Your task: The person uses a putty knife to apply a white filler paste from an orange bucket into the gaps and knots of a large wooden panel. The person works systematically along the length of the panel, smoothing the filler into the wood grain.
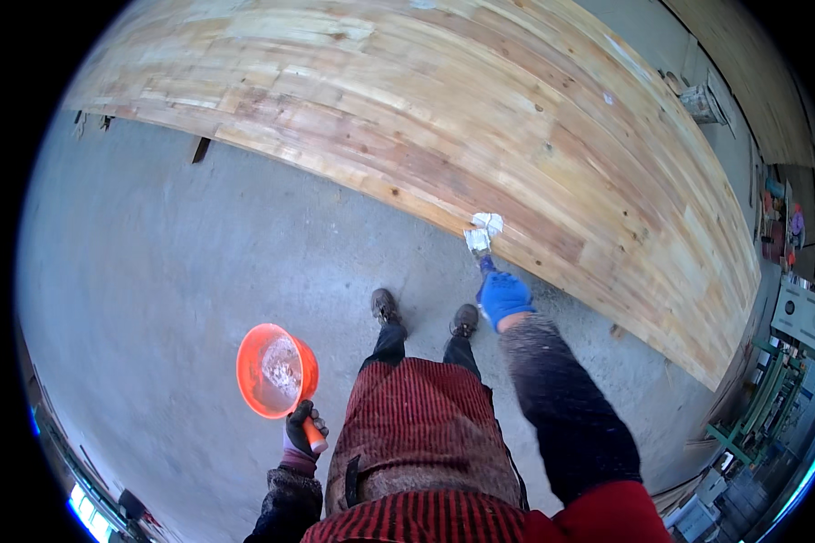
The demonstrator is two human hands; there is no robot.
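My left hand (pixel 302 427), in a dark glove, is closed round the handle of an orange plastic dipper (pixel 311 360). White, lumpy stuff (pixel 282 365) lies in the dipper's bowl. My right hand (pixel 504 297), in a blue glove, grips a flat tool (pixel 477 241) with a dark blue handle. White material covers its broad head; whether it is a brush or a putty knife, I cannot make out. That head is at the near edge of a large wooden panel (pixel 407 109), right against a wet-looking white patch (pixel 488 223) on the wood.
The grey concrete floor (pixel 154 262) runs under the raised panel. My shoes (pixel 384 305) stand close to its near edge. Beyond the far right edge is a whitish bucket (pixel 703 104). Green metal equipment (pixel 759 398) and a pale cabinet (pixel 803 314) stand at the right.
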